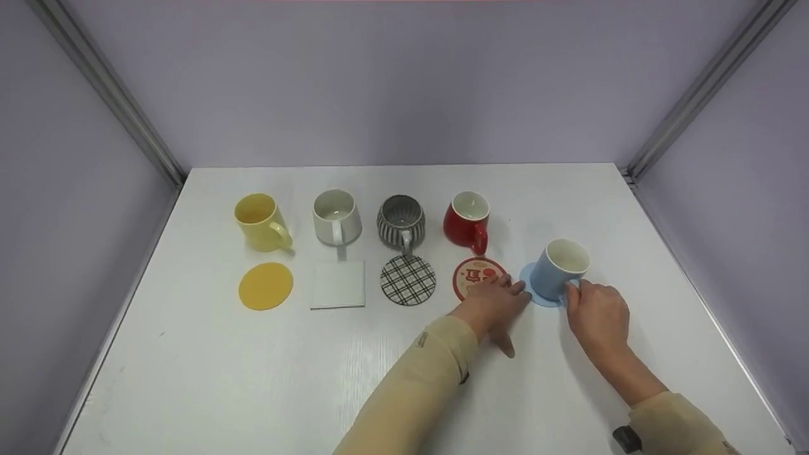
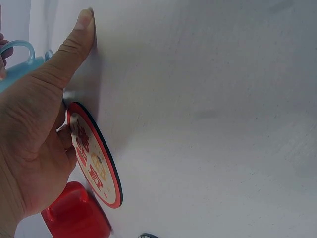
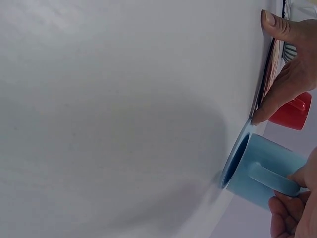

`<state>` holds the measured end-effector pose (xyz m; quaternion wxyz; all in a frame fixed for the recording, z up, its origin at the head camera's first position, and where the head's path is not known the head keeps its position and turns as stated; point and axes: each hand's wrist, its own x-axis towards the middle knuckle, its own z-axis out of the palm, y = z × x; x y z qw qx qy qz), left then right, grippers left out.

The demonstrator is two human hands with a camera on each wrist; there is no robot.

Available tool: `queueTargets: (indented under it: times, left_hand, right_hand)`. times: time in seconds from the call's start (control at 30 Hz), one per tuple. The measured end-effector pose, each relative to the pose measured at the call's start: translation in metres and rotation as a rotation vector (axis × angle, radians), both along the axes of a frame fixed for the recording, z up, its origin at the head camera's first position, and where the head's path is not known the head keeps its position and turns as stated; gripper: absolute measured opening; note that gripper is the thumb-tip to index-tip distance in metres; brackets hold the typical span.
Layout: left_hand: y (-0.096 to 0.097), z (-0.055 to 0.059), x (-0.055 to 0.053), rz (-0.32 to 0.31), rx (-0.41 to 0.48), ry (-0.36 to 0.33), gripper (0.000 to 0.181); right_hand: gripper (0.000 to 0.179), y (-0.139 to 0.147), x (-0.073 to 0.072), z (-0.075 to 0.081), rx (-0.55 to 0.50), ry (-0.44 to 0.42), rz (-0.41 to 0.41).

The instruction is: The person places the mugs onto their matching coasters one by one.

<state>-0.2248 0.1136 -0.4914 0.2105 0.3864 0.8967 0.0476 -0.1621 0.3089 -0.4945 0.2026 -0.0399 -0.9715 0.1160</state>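
My right hand (image 1: 599, 316) grips the handle of a light blue mug (image 1: 556, 275). The mug's base is at a round blue coaster (image 1: 528, 278), with a dark shadow between them in the right wrist view; whether they touch fully I cannot tell. My left hand (image 1: 495, 308) has its fingers extended, thumb spread away, and its fingertips reach the blue coaster's left edge. Beneath that hand lies a round red-rimmed coaster (image 1: 464, 278), partly covered. Behind it stands a red mug (image 1: 461, 229), handle toward me.
Left of the red mug stand a grey striped mug (image 1: 385, 229), a white mug (image 1: 322, 229) and a yellow mug (image 1: 256, 237). In front of them lie a checked coaster (image 1: 407, 281), a square white coaster (image 1: 338, 285) and a yellow coaster (image 1: 265, 286). Walls (image 1: 404, 82) enclose the white table (image 1: 253, 379).
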Motion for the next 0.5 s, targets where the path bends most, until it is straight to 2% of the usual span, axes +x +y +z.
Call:
queueTargets:
  times: [0.13,0.37,0.5]
  left_hand:
    - [-0.0002,0.0005,0.0011,-0.007,-0.002,0.009,0.107]
    - [0.0048,0.0015,-0.0010,-0.047,-0.107,0.065,0.109]
    - [0.0030,0.0027,-0.0009,-0.044,-0.084,0.056,0.107]
  right_hand:
    - [0.032,-0.0004,0.0014,-0.0014,0.008,0.004,0.008]
    - [0.032,0.0017,0.0014,-0.0054,0.031,0.059,0.051]
    - [0.032,0.0006,0.0013,-0.0056,0.021,0.044,0.044]
